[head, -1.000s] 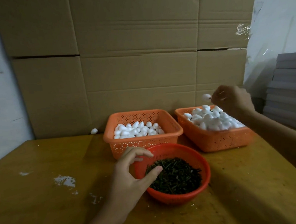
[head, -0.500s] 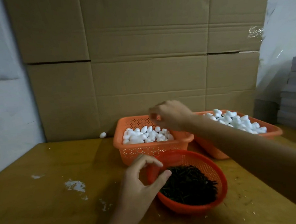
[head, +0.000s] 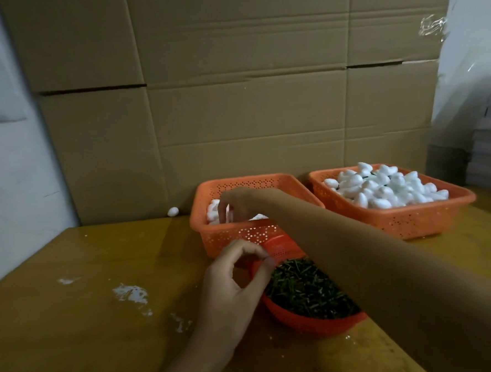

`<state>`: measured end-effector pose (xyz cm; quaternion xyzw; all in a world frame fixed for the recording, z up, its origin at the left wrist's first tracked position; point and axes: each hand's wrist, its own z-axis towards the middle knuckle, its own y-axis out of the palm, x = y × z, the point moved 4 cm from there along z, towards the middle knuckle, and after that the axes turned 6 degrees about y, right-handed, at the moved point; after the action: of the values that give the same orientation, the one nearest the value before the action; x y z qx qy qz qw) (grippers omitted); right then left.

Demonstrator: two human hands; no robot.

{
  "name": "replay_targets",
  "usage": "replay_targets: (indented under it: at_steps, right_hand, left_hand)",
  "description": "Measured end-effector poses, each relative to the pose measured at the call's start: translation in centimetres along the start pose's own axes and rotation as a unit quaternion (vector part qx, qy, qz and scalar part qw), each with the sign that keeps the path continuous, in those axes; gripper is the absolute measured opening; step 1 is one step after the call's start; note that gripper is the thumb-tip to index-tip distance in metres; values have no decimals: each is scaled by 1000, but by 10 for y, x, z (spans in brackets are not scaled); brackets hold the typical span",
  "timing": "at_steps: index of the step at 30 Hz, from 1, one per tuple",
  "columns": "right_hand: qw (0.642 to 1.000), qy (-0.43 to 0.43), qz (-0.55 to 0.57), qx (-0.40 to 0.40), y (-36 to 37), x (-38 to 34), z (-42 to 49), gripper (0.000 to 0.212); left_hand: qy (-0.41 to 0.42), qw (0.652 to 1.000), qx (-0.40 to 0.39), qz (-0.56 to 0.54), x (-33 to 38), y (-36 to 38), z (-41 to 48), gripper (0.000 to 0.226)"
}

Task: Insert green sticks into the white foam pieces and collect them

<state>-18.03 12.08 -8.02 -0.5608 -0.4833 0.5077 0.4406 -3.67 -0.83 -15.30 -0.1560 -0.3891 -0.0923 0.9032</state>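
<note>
Evidently fetching another, the right hand [head: 236, 203] dips among white foam pieces [head: 213, 213], grip hidden; the left hand [head: 230, 284] hovers beside the green sticks [head: 302, 291], pinch-shaped, contents unclear.

close head view, forward and down

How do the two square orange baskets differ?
The left basket holds foam pieces low, below its rim; the right basket is heaped above its rim. The right hand reaches into the left basket; nothing touches the right basket. Both are orange and perforated.
</note>
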Motion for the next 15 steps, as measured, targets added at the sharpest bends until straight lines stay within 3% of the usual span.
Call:
replay_targets:
  at_steps: [2,4,8,11,15]
  right_hand:
    - [998,-16,-5,67,-13,8,-11,39]
    - [982,-20,29,187,-38,15,-31,27]
    - [911,-95,245,317,-54,17,-106,29]
    - [892,-135,305,304,-29,24,-168,36]
    - [926,-124,288,210,23,32,-206,33]
  left_hand:
    - [7,1000,1,0,0,1,-1,7]
    - [6,1000,14,0,1,-1,-1,21]
    - [-1,999,45,-4,1,-3,-1,57]
    - [15,999,33,4,5,-1,-3,75]
    - [106,991,-22,74,13,4,-5,59]
